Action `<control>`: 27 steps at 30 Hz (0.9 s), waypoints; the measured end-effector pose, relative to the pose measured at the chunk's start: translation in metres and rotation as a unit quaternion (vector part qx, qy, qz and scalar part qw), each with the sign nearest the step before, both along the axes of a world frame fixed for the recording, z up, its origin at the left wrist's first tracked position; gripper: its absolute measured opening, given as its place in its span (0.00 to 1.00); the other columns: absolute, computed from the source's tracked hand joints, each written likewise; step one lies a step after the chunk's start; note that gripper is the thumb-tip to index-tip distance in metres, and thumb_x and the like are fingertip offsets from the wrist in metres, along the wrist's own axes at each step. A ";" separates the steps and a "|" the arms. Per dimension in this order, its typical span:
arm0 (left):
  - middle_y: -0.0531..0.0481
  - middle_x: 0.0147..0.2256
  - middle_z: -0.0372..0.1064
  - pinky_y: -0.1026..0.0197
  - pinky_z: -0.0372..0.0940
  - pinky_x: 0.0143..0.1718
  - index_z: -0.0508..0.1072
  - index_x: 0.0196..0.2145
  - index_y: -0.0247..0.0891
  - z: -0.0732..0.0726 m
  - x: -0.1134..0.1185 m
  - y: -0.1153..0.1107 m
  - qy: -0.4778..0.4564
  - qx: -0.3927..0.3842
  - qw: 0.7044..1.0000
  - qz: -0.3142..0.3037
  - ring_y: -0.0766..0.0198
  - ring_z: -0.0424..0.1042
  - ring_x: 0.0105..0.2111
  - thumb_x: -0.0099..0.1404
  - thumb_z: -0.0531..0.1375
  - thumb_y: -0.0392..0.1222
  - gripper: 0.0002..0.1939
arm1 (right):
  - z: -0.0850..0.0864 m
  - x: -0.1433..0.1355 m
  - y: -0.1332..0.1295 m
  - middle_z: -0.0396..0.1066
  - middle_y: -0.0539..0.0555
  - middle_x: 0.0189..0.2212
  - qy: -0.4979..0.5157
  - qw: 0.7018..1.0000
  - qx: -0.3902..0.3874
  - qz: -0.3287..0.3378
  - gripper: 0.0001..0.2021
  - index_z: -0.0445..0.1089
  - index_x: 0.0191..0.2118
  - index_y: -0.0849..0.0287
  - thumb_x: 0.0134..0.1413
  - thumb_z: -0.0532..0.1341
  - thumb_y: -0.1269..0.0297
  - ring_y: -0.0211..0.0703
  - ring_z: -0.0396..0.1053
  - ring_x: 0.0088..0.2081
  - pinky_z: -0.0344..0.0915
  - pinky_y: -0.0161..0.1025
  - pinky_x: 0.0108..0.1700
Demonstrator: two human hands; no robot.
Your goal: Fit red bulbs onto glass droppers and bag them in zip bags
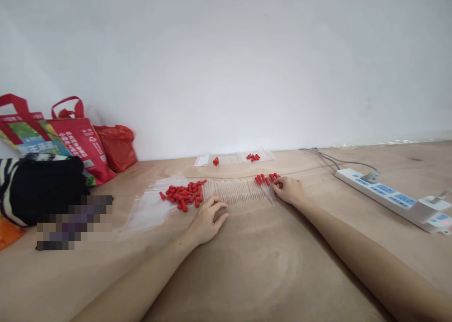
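Observation:
My right hand (288, 190) is closed at the right end of the row, fingertips pinched on a red-bulbed dropper (273, 176); the grip itself is partly hidden. Just left of it lie several more droppers (262, 179), red bulbs away from me and clear stems toward me. A long row of thin pale tubes (228, 190) stretches side by side between my hands. My left hand (208, 221) rests on the table below the row's left end, fingers apart and holding nothing. Beside it a heap of loose red rubber bulbs (181, 194) partly covers clear plastic bags (150, 206).
Against the wall lie clear bags (203, 160) with red bulbs (253, 157) on them. A white power strip (381, 192) with plugs and grey cable is at right. Red shopping bags (83, 145), a black cloth item (45, 185) and a blurred-out object (74, 223) are at left.

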State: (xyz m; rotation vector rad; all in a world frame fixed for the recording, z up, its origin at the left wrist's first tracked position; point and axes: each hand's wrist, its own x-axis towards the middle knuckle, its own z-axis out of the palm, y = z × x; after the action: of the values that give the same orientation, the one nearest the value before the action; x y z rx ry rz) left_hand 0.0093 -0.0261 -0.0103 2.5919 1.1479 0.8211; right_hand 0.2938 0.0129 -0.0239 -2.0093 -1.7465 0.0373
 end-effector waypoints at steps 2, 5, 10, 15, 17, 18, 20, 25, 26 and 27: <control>0.48 0.38 0.62 0.56 0.61 0.42 0.67 0.36 0.39 0.000 0.000 0.000 -0.001 -0.001 1.000 0.000 0.60 0.65 0.39 0.58 0.53 0.37 0.07 | 0.002 -0.002 0.000 0.72 0.51 0.30 0.002 1.000 -0.013 -0.003 0.11 0.72 0.30 0.54 0.46 0.53 0.60 0.44 0.66 0.34 0.50 0.42 0.40; 0.47 0.38 0.62 0.56 0.61 0.43 0.67 0.36 0.39 0.000 0.000 0.000 -0.003 -0.003 1.000 -0.003 0.60 0.64 0.40 0.58 0.53 0.36 0.07 | 0.005 -0.006 -0.002 0.72 0.53 0.30 -0.004 0.999 -0.036 -0.022 0.11 0.72 0.30 0.54 0.46 0.54 0.58 0.47 0.67 0.35 0.50 0.46 0.42; 0.47 0.38 0.62 0.56 0.61 0.43 0.68 0.36 0.38 0.001 0.000 -0.001 -0.004 0.006 1.000 -0.001 0.60 0.64 0.40 0.58 0.53 0.36 0.07 | 0.011 -0.013 -0.005 0.72 0.59 0.31 -0.056 0.994 -0.086 -0.030 0.11 0.71 0.28 0.59 0.46 0.53 0.62 0.51 0.67 0.36 0.51 0.49 0.42; 0.47 0.37 0.63 0.54 0.59 0.42 0.69 0.34 0.38 -0.001 0.002 -0.001 0.017 0.042 0.998 0.052 0.58 0.63 0.40 0.57 0.55 0.37 0.06 | 0.012 -0.022 -0.007 0.71 0.65 0.33 -0.108 0.989 -0.097 -0.034 0.13 0.70 0.31 0.65 0.49 0.49 0.66 0.54 0.67 0.37 0.51 0.53 0.42; 0.47 0.36 0.64 0.53 0.59 0.40 0.70 0.33 0.38 -0.002 0.000 0.002 0.030 0.070 0.991 0.112 0.56 0.63 0.38 0.57 0.56 0.39 0.06 | 0.011 -0.024 -0.008 0.70 0.66 0.34 -0.113 0.988 -0.097 -0.035 0.14 0.69 0.32 0.66 0.50 0.49 0.66 0.55 0.67 0.37 0.50 0.54 0.43; 0.47 0.35 0.65 0.52 0.58 0.39 0.70 0.32 0.38 -0.002 -0.002 0.005 0.037 0.086 0.985 0.148 0.55 0.63 0.37 0.57 0.56 0.40 0.06 | 0.010 -0.025 -0.009 0.70 0.67 0.34 -0.114 0.988 -0.095 -0.037 0.14 0.69 0.32 0.66 0.50 0.48 0.66 0.55 0.67 0.38 0.50 0.54 0.44; 0.47 0.34 0.65 0.51 0.57 0.37 0.70 0.31 0.38 -0.001 -0.008 0.010 0.052 0.120 0.967 0.220 0.54 0.62 0.36 0.56 0.56 0.42 0.06 | 0.008 -0.025 -0.010 0.70 0.67 0.35 -0.117 0.989 -0.083 -0.044 0.14 0.68 0.32 0.67 0.50 0.48 0.65 0.55 0.67 0.38 0.50 0.53 0.44; 0.46 0.33 0.66 0.51 0.54 0.37 0.70 0.30 0.39 0.004 -0.031 0.022 0.104 0.177 0.927 0.314 0.52 0.62 0.36 0.55 0.57 0.47 0.09 | 0.004 -0.027 -0.015 0.69 0.64 0.34 -0.108 0.993 0.025 -0.051 0.14 0.65 0.34 0.65 0.53 0.46 0.64 0.52 0.66 0.38 0.50 0.48 0.42; 0.46 0.33 0.66 0.51 0.54 0.37 0.70 0.30 0.40 0.004 -0.034 0.023 0.115 0.180 0.924 0.317 0.52 0.62 0.36 0.55 0.57 0.48 0.10 | 0.003 -0.029 -0.016 0.69 0.62 0.35 -0.102 0.992 0.057 -0.042 0.13 0.64 0.34 0.64 0.53 0.46 0.64 0.51 0.65 0.39 0.50 0.46 0.42; 0.46 0.33 0.66 0.51 0.54 0.36 0.70 0.30 0.40 0.004 -0.036 0.024 0.124 0.182 0.922 0.318 0.52 0.62 0.36 0.55 0.57 0.49 0.11 | 0.001 -0.031 -0.018 0.69 0.61 0.35 -0.097 0.991 0.087 -0.027 0.13 0.64 0.34 0.64 0.54 0.46 0.63 0.50 0.64 0.39 0.50 0.45 0.42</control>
State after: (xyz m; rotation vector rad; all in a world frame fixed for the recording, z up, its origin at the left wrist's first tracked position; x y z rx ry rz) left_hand -0.0268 -0.0018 -0.0065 2.6731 2.1718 0.9005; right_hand 0.2626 -0.0049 -0.0231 -1.9851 -1.7419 -0.3275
